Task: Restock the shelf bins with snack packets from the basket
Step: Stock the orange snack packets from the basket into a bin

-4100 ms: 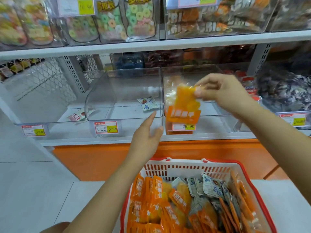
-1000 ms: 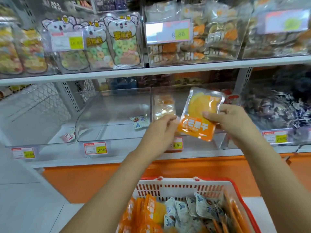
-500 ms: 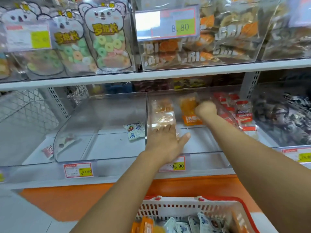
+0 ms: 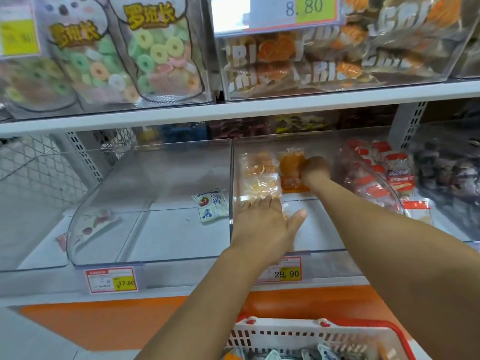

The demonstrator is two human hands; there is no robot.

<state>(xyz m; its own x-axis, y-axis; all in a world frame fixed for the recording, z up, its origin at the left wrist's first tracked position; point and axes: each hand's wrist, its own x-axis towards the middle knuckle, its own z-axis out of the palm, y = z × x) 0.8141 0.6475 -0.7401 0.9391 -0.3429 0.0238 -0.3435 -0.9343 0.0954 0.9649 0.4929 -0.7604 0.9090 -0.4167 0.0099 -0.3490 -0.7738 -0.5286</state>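
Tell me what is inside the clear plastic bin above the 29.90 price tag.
An orange snack packet sits at the back, held by the right hand; pale yellowish packets lie by the left wall, the left hand touching them. Whatever lies under that hand is covered.

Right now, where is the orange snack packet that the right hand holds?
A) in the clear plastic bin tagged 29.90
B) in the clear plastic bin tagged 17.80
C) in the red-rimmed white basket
A: the right hand holds the orange snack packet deep in the clear plastic bin above the 29.90 tag.
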